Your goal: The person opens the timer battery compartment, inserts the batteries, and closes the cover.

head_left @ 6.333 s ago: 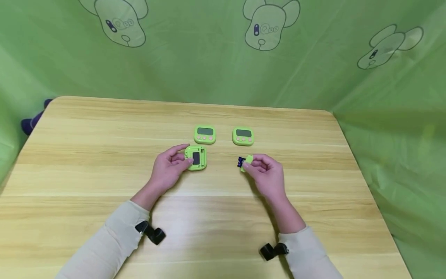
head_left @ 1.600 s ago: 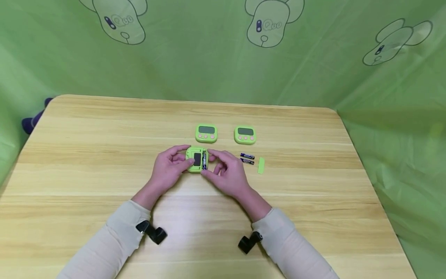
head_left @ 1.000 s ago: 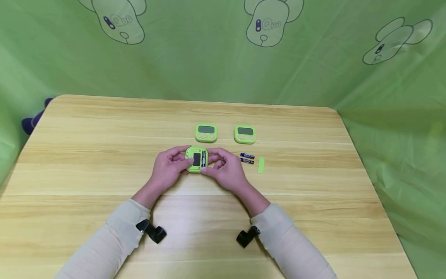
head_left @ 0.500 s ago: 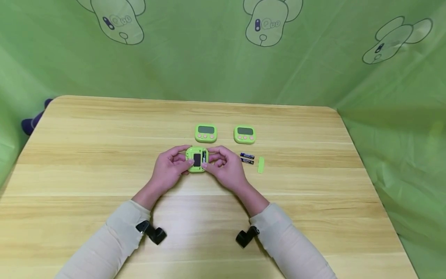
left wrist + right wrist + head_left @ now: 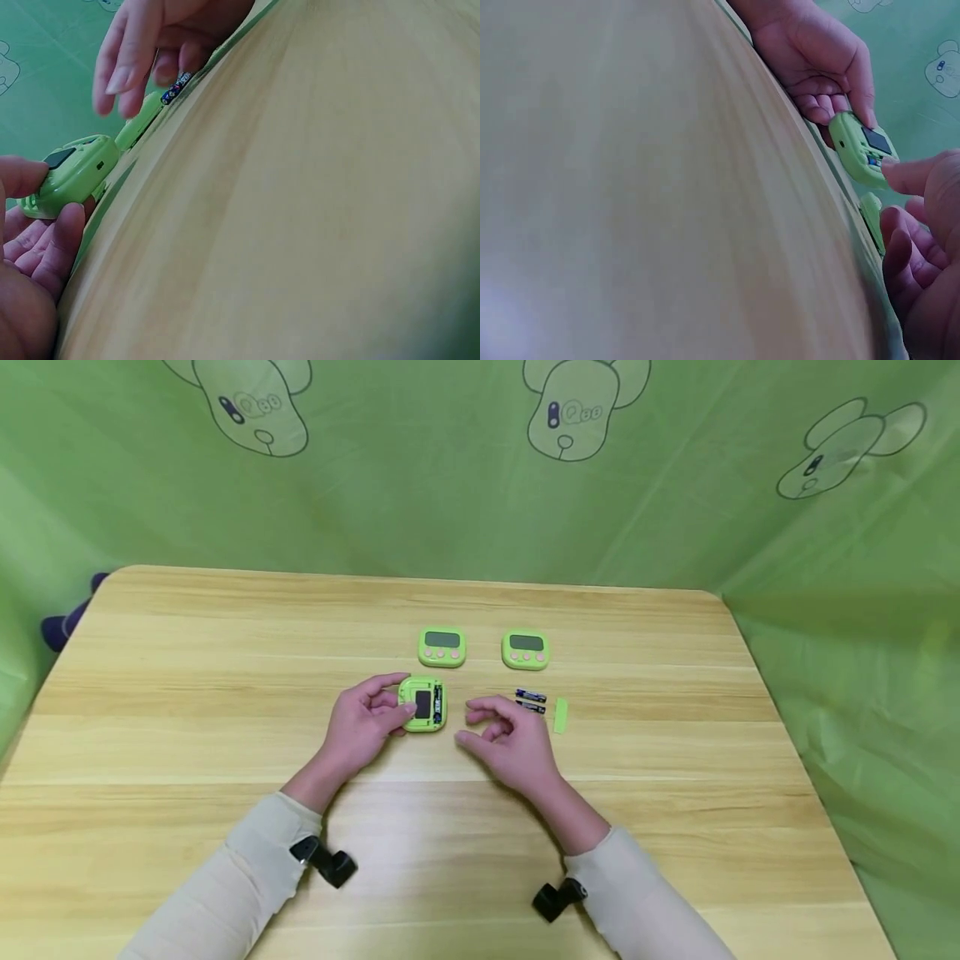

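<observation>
My left hand (image 5: 358, 722) grips a green digital timer (image 5: 423, 727) with its back facing up, thumb on the dark rear panel. In the timer's uncovered slot lies a dark blue battery (image 5: 438, 703). Just to the right, apart from the timer, my right hand (image 5: 517, 747) hovers with loosely bent fingers and nothing between them. Behind its knuckles, two batteries (image 5: 530, 695) lie side by side on the table, the nearer one partly hidden. Beside them is the light green battery cover (image 5: 561, 715). In the right wrist view the held timer (image 5: 856, 157) shows its slot side-on.
Two more green timers, a left one (image 5: 442, 647) and a right one (image 5: 525, 650), lie screen up behind the hands. The wooden table (image 5: 225, 710) meets a green curtain (image 5: 420, 510) at the back. A camera (image 5: 558, 900) is strapped to my right wrist.
Earlier my right hand held batteries and the green cover; these then lay on the table, and a battery sat in the slot. Since half a second ago, my right hand has left the timer, moving right.
</observation>
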Motion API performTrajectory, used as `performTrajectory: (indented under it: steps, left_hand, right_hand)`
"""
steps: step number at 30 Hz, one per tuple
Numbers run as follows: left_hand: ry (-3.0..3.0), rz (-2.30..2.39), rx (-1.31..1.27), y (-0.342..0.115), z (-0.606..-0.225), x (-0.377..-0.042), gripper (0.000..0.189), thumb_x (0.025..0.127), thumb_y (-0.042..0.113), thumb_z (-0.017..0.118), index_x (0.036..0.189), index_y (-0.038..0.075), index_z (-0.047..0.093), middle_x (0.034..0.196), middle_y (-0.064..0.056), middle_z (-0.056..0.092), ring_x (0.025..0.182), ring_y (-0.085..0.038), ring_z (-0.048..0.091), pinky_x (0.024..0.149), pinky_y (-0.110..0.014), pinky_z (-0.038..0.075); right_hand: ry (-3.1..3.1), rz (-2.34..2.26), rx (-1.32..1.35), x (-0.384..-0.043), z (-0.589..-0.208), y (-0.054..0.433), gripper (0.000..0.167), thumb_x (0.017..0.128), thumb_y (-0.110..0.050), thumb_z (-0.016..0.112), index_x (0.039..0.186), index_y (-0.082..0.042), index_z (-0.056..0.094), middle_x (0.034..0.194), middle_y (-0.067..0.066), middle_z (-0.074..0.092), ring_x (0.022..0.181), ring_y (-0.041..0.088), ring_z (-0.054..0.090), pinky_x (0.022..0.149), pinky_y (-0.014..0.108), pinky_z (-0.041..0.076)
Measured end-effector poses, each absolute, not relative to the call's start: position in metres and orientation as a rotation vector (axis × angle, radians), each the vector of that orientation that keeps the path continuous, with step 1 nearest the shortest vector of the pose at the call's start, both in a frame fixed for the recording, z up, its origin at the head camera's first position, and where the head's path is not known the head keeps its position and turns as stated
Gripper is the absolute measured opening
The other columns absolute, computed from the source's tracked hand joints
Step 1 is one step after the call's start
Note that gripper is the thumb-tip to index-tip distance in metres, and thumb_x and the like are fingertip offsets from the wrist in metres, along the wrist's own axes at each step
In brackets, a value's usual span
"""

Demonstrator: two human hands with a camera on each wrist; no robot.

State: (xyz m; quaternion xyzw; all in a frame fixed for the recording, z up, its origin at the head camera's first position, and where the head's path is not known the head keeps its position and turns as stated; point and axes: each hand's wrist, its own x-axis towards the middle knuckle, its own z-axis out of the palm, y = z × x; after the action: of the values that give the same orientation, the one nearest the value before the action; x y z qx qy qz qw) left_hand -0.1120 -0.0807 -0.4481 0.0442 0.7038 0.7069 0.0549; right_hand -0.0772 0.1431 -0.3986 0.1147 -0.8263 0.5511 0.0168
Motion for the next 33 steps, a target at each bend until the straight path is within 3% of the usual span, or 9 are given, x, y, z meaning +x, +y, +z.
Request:
performTrajectory:
  steps: [13, 25, 33]
  left_hand:
    - [2.149, 2.145, 0.140, -0.083, -0.450, -0.112, 0.045, 0.087, -0.002, 0.073, 0.130, 0.000, 0.062, 0.086, -0.016, 0.068, 0.066, -0.018, 0.067, 0.060, -0.036, 0.061]
    - [2.144, 2.135, 0.129, -0.082, -0.450, -0.112, 0.045, 0.087, 0.000, 0.074, 0.131, 0.001, 0.061, 0.086, -0.016, 0.068, 0.066, -0.021, 0.067, 0.061, -0.036, 0.061]
    - [2.139, 2.141, 0.130, -0.082, -0.449, -0.112, 0.046, 0.087, -0.001, 0.074, 0.131, -0.001, 0.061, 0.086, -0.017, 0.068, 0.066, -0.021, 0.067, 0.061, -0.035, 0.061]
  right_hand:
    - [-2.476, 1.469, 0.039, -0.077, -0.431, 0.207, 0.028, 0.074, -0.002, 0.089, 0.098, 0.000, 0.074, 0.084, 0.010, 0.072, 0.061, 0.017, 0.059, 0.053, 0.017, 0.049]
    - [-2.669, 1.199, -0.224, -0.090, -0.434, 0.242, 0.037, 0.076, -0.017, 0.090, 0.105, -0.004, 0.072, 0.089, 0.008, 0.071, 0.067, 0.018, 0.060, 0.058, 0.020, 0.050]
    - [-2.711, 1.154, -0.290, -0.095, -0.429, 0.242, 0.027, 0.079, -0.009, 0.085, 0.102, -0.003, 0.073, 0.088, 0.009, 0.072, 0.069, 0.019, 0.063, 0.061, 0.020, 0.051]
